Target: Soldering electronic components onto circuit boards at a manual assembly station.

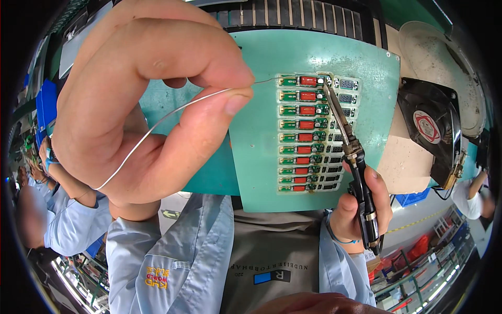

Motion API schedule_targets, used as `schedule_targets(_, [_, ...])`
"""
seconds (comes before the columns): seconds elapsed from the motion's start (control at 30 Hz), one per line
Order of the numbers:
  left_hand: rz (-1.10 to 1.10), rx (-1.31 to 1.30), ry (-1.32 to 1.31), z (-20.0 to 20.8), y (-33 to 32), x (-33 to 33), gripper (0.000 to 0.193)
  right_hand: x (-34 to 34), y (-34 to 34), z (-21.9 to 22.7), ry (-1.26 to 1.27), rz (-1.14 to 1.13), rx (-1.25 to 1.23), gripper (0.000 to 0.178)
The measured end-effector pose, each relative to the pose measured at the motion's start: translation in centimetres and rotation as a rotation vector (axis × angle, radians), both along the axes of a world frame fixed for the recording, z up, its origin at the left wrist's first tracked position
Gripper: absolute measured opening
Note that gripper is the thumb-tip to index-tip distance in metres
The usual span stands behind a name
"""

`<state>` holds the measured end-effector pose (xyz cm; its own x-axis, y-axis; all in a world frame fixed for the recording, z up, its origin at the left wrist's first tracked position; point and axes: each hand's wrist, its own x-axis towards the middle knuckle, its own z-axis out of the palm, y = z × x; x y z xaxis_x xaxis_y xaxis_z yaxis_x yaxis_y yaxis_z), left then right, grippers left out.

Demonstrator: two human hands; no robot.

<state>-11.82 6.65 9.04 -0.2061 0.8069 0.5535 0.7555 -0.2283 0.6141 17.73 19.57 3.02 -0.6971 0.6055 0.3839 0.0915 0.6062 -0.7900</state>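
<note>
Circuit boards (306,110), small and green, each fitted with a red rectangular component: set in a column in the middle of a green panel (256,172). Small display modules (345,98), dark: ranged in a second column at the right ends of the boards.

Wire (184,105), thin, silver: pinched between thumb and forefinger of the left hand (117,99), the other fingers being curled; its free end is pointed at the left end of the topmost board. Whether the board is touched there cannot be told.

Soldering iron (357,157), black-handled, metal-shafted: gripped in the closed fingers of the right hand (380,196), tilted, with its tip placed at the right end of the topmost board.

Fan (429,115), black, square-framed: stood to the right of the panel, on a beige bench (402,172). Round dish (444,52), pale, speckled: placed behind the fan. Slatted rack (293,13): seen beyond the panel's far edge. Co-worker (73,220), blue-sleeved: seen at far left.
</note>
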Motion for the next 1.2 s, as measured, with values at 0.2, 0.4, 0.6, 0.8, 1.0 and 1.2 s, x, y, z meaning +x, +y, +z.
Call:
schedule_targets(0.2, [-0.011, 0.007, -0.014, -0.1, 0.1, -0.2, 0.020, -0.2, 0.1, 0.1, 0.009, 0.009, -0.019, 0.049])
schedule_targets(0.4, [-0.004, -0.005, -0.015, -0.3, 0.1, 0.1, 0.020, -0.2, 0.1, 0.2, 0.006, 0.020, -0.022, 0.049])
schedule_targets(0.6, [0.023, -0.036, -0.007, -0.4, 0.1, 0.0, 0.020, -0.2, 0.2, 0.3, -0.016, 0.021, -0.004, 0.050])
schedule_targets(0.8, [0.009, -0.038, -0.001, -0.4, 0.2, -0.3, 0.020, -0.2, 0.2, 0.3, 0.000, 0.011, -0.014, 0.049])
schedule_targets(1.0, [0.003, -0.038, 0.003, -0.3, -0.1, -0.4, 0.020, 0.1, 0.3, 0.0, 0.033, 0.038, -0.006, 0.051])
schedule_targets(1.2, [0.002, -0.029, -0.001, -0.3, -0.4, -0.2, 0.020, 0.9, 0.5, -1.1, 0.196, 0.066, -0.026, 0.053])
